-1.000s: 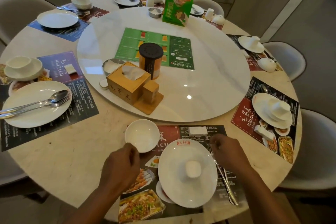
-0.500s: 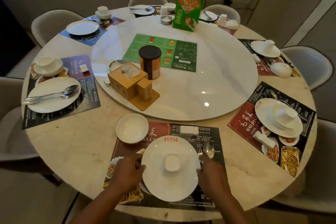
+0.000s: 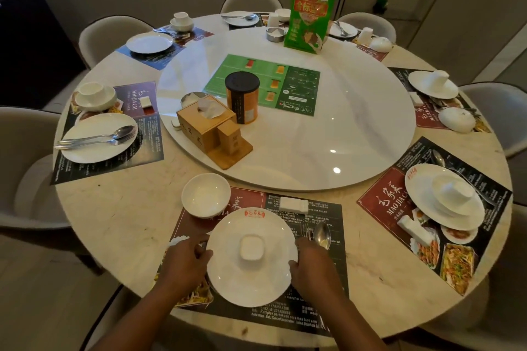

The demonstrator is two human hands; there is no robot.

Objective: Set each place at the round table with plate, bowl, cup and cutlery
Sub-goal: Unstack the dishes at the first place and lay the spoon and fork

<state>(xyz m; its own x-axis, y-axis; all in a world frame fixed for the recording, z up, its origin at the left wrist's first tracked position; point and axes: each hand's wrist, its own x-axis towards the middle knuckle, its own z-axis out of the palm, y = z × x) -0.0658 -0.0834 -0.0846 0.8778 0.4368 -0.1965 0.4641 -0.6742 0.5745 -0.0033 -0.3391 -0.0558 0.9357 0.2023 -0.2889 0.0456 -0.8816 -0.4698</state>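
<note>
- A white plate (image 3: 251, 286) with a small red logo on its far rim lies on a dark printed placemat (image 3: 322, 303) at the near edge of a round marble table (image 3: 119, 222).
- The left hand (image 3: 185, 261) grasps the plate's left rim, with the thumb on top of the edge.
- The right hand (image 3: 313, 265) grasps the plate's right rim, with the fingers curled against it.
- A small white cup (image 3: 251, 248) sits in the middle of the plate and appears to be upside down.
- An empty white bowl (image 3: 206, 194) stands just beyond the plate on its left, at the placemat's far corner.
- A spoon (image 3: 322, 235) lies just right of the plate; the right hand covers its handle.
- A white cutlery rest (image 3: 294, 205) lies just beyond the plate, a little to its right.
- Farther beyond the plate, a large white turntable (image 3: 342, 128) carries a tissue box (image 3: 205, 125).
- Other place settings ring the table, well apart from the plate.
</note>
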